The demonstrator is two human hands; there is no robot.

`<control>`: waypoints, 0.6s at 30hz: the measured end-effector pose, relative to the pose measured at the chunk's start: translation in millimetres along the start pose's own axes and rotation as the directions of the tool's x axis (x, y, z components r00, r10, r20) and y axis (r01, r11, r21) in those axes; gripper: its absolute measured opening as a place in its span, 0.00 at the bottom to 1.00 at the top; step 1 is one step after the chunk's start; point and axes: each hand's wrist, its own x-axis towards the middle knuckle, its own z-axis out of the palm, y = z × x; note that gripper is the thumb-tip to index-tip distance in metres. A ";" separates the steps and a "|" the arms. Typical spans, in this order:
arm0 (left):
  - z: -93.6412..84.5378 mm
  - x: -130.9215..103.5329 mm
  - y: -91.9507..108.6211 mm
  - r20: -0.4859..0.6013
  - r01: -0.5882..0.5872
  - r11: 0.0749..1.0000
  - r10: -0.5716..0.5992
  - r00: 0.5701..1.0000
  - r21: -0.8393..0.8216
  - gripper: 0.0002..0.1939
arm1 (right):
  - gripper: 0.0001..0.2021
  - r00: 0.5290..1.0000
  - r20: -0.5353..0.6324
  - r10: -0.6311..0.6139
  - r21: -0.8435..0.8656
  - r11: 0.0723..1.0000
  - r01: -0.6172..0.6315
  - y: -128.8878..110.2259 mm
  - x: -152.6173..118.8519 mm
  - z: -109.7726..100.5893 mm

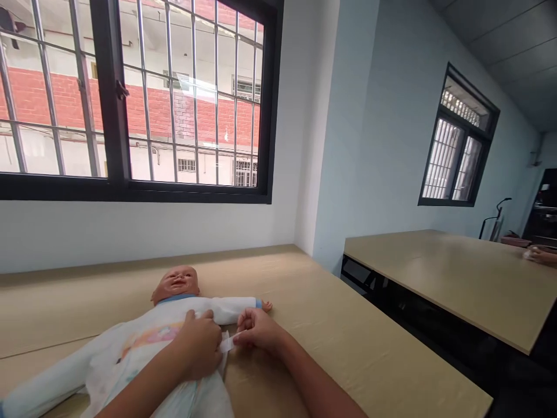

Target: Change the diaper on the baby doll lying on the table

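A baby doll (pixel 177 281) lies face up on the table, dressed in a white long-sleeved top (pixel 130 339) with blue trim and a coloured print. Around its lower body is a white diaper (pixel 206 395). My left hand (pixel 200 345) rests on the doll's belly with its fingers curled; what they grip, if anything, is hidden beneath them. To its right, my right hand (pixel 259 331) pinches a white diaper tab (pixel 227 342) between thumb and fingers, stretched out at the doll's side. The doll's small hand (pixel 267 306) pokes out of its sleeve just beyond my right hand.
The wooden tabletop (pixel 331 348) meets the wall below a barred window (pixel 191 98). Across a gap at right stands a second table (pixel 435 267). Part of another person's hand (pixel 542 255) shows at the far right edge, near a pink basin (pixel 516 241).
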 end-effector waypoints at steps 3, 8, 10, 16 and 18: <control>3.2 -1.3 -1.7 -0.010 0.024 0.998 -0.024 1.000 -0.051 0.13 | 0.29 0.999 -0.031 -0.010 0.038 0.999 0.012 -0.9 -2.6 2.2; 8.0 -2.0 -2.7 -0.029 0.029 0.993 -0.033 0.999 -0.110 0.23 | 0.31 0.999 -0.016 -0.048 0.200 0.979 0.050 -0.8 5.8 14.9; 10.5 -1.4 -3.4 -0.035 0.040 0.993 -0.044 0.998 -0.113 0.29 | 0.31 0.998 0.010 -0.062 0.275 0.960 0.057 -0.5 12.5 22.7; 16.3 -3.0 -13.5 -0.027 0.078 0.968 -0.087 0.996 -0.238 0.54 | 0.21 0.995 0.063 -0.082 0.412 0.910 0.049 -1.6 26.3 42.8; 13.7 -5.0 -16.7 -0.004 0.085 0.945 -0.091 0.996 -0.316 0.58 | 0.17 0.994 0.060 -0.093 0.426 0.903 0.059 -2.5 29.9 47.5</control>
